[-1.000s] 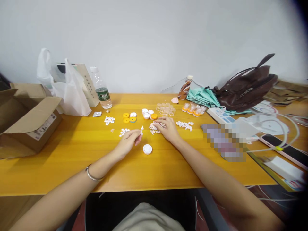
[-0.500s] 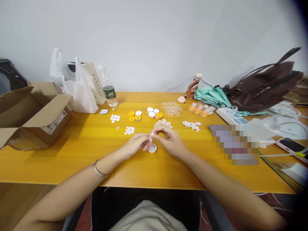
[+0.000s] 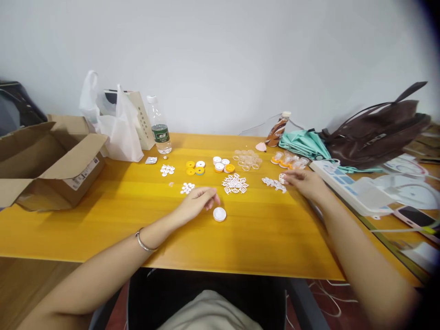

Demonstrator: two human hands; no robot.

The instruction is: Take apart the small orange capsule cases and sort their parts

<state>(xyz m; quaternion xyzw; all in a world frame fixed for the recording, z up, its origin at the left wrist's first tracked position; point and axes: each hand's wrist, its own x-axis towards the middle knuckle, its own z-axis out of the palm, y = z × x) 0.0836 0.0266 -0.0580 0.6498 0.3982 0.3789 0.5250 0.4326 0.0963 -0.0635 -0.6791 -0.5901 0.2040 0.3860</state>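
My right hand (image 3: pixel 305 184) is at the right side of the table, fingertips pinched on a small white plastic piece (image 3: pixel 282 178). This piece is at the edge of a small group of similar white pieces (image 3: pixel 273 184). My left hand (image 3: pixel 198 201) rests near the middle, thumb extended and fingers loosely curled, with a gap between them and nothing visible inside. Just right of its fingertips lies a round white disc (image 3: pixel 219 214). Beyond it is a pile of white leaf-shaped openwork pieces (image 3: pixel 235 184). Small white round pieces (image 3: pixel 187 188) sit close behind my left hand.
Farther back are yellow and white rings (image 3: pixel 190 171), stacked round parts (image 3: pixel 220 167), clear rings (image 3: pixel 246 159) and orange-based clear parts (image 3: pixel 288 160). A cardboard box (image 3: pixel 79 158) and water bottle (image 3: pixel 161 133) stand left. A power strip (image 3: pixel 347 183) and brown bag (image 3: pixel 374 133) are right.
My hands have come apart. My right hand has moved right with a white plastic piece to the group there, uncovering the leaf-shaped pile. My left hand stays near the disc.
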